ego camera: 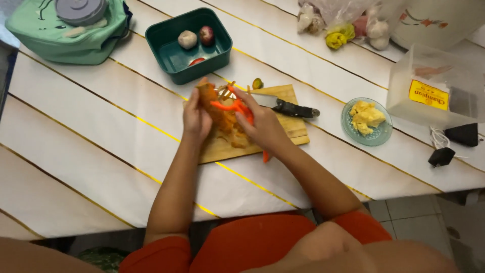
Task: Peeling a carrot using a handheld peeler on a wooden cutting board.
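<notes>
Over the wooden cutting board point(283, 132) on the white gold-striped table point(76, 136), the left hand point(196, 117) grips an orange carrot point(207, 93) while the right hand point(263, 126) clasps an orange peeler point(237, 107), best drawn in light strokes away from the fingers.

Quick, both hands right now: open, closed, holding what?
Left hand: closed on the carrot, over the cutting board.
Right hand: closed on the orange peeler.

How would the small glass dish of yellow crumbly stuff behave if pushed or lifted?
The glass dish is low and wide, so it probably slides rather than tips. Being glass, it is likely breakable. The yellow lumps sit loose and may shift.
</notes>
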